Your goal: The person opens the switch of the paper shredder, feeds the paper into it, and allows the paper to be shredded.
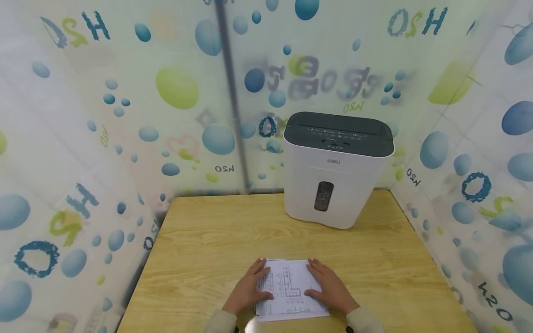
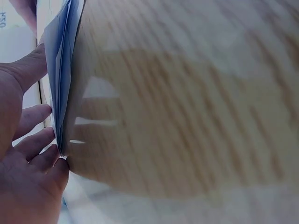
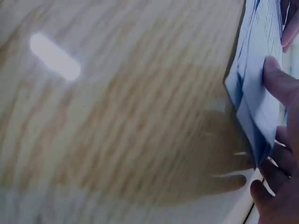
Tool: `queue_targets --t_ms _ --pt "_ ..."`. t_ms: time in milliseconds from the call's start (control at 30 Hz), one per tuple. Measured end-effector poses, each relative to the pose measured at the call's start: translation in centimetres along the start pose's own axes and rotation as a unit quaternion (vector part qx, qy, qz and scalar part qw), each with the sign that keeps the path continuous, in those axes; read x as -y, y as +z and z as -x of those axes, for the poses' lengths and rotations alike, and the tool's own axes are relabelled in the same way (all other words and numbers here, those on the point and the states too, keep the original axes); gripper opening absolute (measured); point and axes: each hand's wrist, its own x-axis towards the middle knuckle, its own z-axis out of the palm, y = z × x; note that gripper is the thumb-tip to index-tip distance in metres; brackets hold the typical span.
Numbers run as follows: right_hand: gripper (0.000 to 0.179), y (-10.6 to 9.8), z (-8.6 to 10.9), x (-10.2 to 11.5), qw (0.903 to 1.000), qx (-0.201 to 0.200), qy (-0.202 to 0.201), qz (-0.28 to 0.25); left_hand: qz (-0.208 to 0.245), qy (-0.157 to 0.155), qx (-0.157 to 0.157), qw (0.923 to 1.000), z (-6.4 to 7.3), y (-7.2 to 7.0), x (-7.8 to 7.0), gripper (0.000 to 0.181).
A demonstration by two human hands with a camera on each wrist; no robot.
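A stack of white paper sheets lies on the wooden table in front of me, its top sheet bearing a printed L-shaped line drawing. My left hand rests along the stack's left side, thumb on the top sheet. On the right side, my right hand mirrors it, its thumb also on the paper. Both wrist views show fingertips at the edges of the stack. Several layers of sheets show, slightly apart, at the near edge in the right wrist view. Neither hand's fingers visibly curl round the paper.
A white paper shredder with a dark grey top and a small window stands at the table's back right. Wood-grain tabletop surrounds the papers. Patterned curtains with bubbles and lettering enclose the table at the back and sides.
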Motion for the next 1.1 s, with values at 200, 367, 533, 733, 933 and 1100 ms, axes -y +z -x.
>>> queue_targets --t_ms 200,367,533,733,933,1100 --pt "0.075 -0.2 -0.2 0.6 0.9994 -0.025 0.013 -0.020 0.004 -0.010 0.002 0.9999 0.0 0.0 0.1 0.085" --pt "0.077 -0.3 -0.7 0.9 0.9983 -0.048 0.022 -0.023 0.009 -0.010 -0.004 0.9999 0.1 0.1 0.1 0.085" --pt "0.081 0.0 -0.5 0.9 0.9990 -0.035 0.022 -0.014 0.002 -0.011 -0.001 0.9999 0.0 0.3 0.2 0.085" --pt "0.071 0.0 -0.4 1.1 0.9982 -0.052 0.027 -0.013 -0.003 -0.009 -0.001 1.0000 0.0 0.2 0.1 0.085" --pt "0.060 -0.6 -0.9 1.7 0.9964 -0.063 0.032 -0.047 -0.008 0.007 -0.016 0.9998 -0.1 0.3 0.3 0.089" --pt "0.031 -1.1 -1.6 1.7 0.9906 -0.067 0.025 -0.117 -0.005 0.016 -0.033 0.9993 -0.2 0.4 0.6 0.097"
